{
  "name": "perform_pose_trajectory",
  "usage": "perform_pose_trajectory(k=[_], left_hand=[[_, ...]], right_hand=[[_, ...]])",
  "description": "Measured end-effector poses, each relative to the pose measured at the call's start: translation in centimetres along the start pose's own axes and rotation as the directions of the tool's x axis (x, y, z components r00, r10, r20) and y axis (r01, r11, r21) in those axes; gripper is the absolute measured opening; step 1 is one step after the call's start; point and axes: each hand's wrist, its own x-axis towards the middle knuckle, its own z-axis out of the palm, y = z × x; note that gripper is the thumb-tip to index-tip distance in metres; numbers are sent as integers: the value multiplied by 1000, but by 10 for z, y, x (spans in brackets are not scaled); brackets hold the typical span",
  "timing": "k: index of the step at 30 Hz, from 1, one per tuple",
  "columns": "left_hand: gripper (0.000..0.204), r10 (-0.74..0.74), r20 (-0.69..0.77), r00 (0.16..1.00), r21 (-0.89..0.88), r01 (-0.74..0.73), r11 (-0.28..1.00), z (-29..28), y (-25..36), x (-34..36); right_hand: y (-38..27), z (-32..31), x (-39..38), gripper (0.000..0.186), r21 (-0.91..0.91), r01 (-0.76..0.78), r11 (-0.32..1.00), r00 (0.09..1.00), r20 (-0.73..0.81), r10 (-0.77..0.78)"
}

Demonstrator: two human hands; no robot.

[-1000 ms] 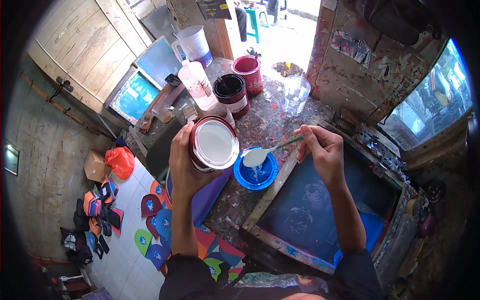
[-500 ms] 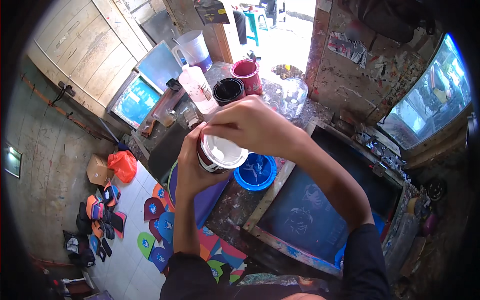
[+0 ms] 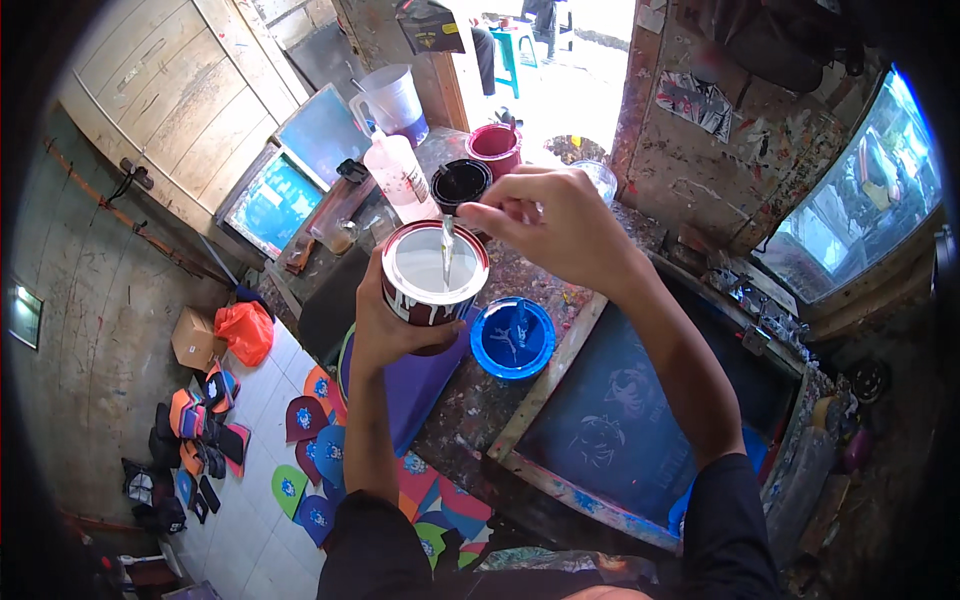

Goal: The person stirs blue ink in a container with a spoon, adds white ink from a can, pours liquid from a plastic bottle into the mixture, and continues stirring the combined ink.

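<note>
My left hand (image 3: pixel 378 325) is wrapped round the side of an open paint can (image 3: pixel 425 312) with a dark red and white outside. White paint (image 3: pixel 415 262) shows inside its rim. A narrow, pale, shiny stirring stick (image 3: pixel 448 255) stands upright in the paint. At its upper end are the pinched thumb and fingers of my right hand (image 3: pixel 545 215). Just to the right of the can, a round blue tub (image 3: pixel 513 340) of blue paint sits on the table. Behind the can are a black paint pot (image 3: pixel 462 186) and a red one (image 3: pixel 495 148).
A pinkish bottle (image 3: pixel 397 172) and a clear jug (image 3: pixel 393 103) stand farther back. On the right lies a wood-framed printing screen (image 3: pixel 610 410). Printed colored fabric pieces (image 3: pixel 305 420) and caps (image 3: pixel 190 415) lie on the left. Beyond the table is a bright doorway.
My right hand has lifted back and rightward from the can's rim, uncovering the white paint and the upright stick. The can has shifted slightly left and back in my left hand.
</note>
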Motion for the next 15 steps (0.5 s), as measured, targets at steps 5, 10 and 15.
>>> perform_pose_trajectory(k=[5, 10, 15], left_hand=[[105, -16, 0, 1000, -121, 15, 993, 11, -13, 16], [104, 38, -138, 990, -107, -53, 993, 45, -31, 44], [110, 99, -123, 987, 134, -83, 988, 86, -40, 59]], right_hand=[[30, -7, -33, 36, 18, -212, 977, 977, -1, 212], [58, 10, -74, 36, -132, -435, 891, 854, 252, 455], [62, 43, -105, 28, -106, -263, 959, 923, 261, 282]])
